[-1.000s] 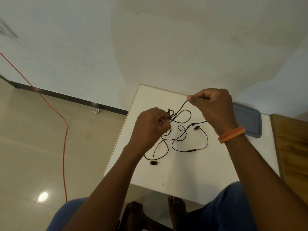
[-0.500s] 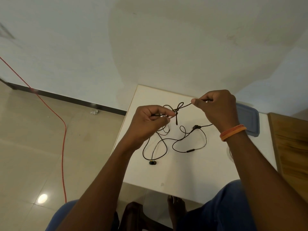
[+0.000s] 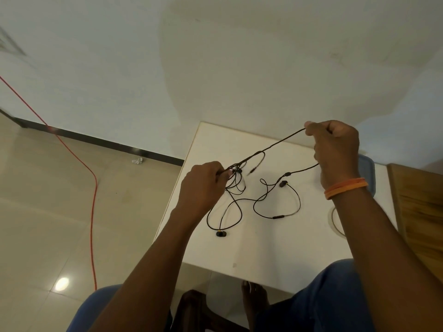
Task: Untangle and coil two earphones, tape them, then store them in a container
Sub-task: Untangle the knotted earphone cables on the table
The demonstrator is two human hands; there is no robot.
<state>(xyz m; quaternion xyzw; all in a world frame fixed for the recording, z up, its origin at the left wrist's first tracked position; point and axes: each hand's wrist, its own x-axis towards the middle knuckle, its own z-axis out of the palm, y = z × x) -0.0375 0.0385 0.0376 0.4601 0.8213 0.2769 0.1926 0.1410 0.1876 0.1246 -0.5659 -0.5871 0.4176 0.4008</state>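
Tangled black earphones (image 3: 257,200) lie in loose loops on the small white table (image 3: 275,248). My left hand (image 3: 203,185) pinches the knotted part of the cord just above the table's left side. My right hand (image 3: 335,144) pinches another stretch of cord higher up and to the right, so a taut length of cord runs between the two hands. One earbud (image 3: 221,233) lies near the front left, another earbud (image 3: 282,184) near the middle, and the plug end (image 3: 253,170) hangs under the taut cord. A blue-grey container lid (image 3: 366,171) sits behind my right wrist.
A roll of clear tape (image 3: 334,220) shows partly under my right forearm. A wooden surface (image 3: 419,207) adjoins the table on the right. A red cable (image 3: 93,200) runs across the tiled floor on the left. The wall stands right behind the table.
My right hand has pulled its cord up and to the right, away from the left hand. The knot between the hands has drawn out into a long taut line.
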